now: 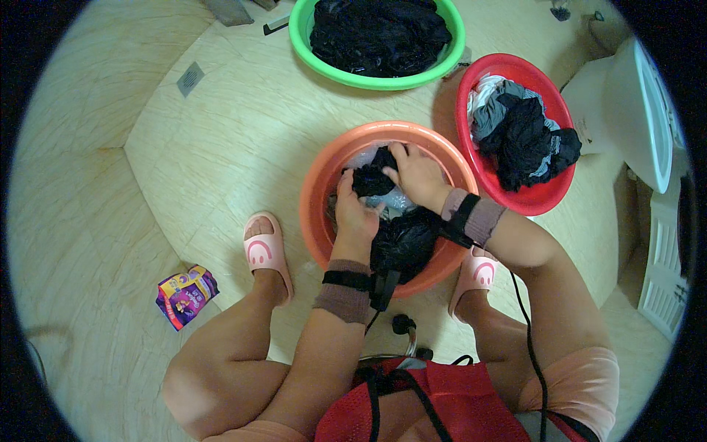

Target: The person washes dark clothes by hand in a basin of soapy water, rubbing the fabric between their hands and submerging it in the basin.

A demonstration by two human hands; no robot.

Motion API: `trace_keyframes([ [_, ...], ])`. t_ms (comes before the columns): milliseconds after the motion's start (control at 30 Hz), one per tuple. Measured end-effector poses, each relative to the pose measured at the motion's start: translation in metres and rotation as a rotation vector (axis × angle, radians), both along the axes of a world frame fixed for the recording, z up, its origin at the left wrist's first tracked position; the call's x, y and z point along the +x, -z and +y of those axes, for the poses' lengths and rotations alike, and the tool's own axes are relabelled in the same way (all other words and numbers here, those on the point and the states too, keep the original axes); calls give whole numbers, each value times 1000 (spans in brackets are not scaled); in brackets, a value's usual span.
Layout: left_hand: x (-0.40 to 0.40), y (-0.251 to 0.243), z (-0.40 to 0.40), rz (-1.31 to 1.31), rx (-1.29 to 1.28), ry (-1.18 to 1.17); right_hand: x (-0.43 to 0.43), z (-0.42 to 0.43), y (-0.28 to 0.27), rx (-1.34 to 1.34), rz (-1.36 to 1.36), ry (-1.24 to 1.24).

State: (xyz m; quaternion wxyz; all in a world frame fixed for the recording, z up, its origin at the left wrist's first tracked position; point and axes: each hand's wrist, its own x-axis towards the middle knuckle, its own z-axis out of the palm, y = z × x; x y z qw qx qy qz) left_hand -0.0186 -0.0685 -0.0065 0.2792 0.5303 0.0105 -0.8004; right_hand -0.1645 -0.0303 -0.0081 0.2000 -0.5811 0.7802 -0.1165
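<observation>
An orange plastic basin [318, 232] with soapy water [395, 200] stands on the floor between my feet. Both hands are inside it, on a wet black garment [373, 179]. My left hand [356, 212] grips the near left side of the cloth, thumb and fingers around the bunched fabric. On the far right side, my right hand [417, 174] holds the same cloth with its fingers bent over it. More dark fabric [406, 240] bulges out of the water nearer to me, below my hands. Dark straps with small devices sit over the brown cuffs on both wrists.
A green basin [381, 83] full of soaked black clothes [381, 36] stands ahead. To the right, a red basin [525, 203] holds grey, white and black clothes [519, 132], close to a white pedestal fixture [629, 110]. A purple pouch [188, 296] and a floor drain [190, 79] are at left.
</observation>
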Motion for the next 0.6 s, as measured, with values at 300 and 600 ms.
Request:
trace_keyframes([
  [300, -6, 25, 14, -149, -71, 99, -8, 2, 18, 243, 64, -281],
  [600, 8, -15, 9, 297, -81, -30, 60, 33, -102, -148, -557, -272],
])
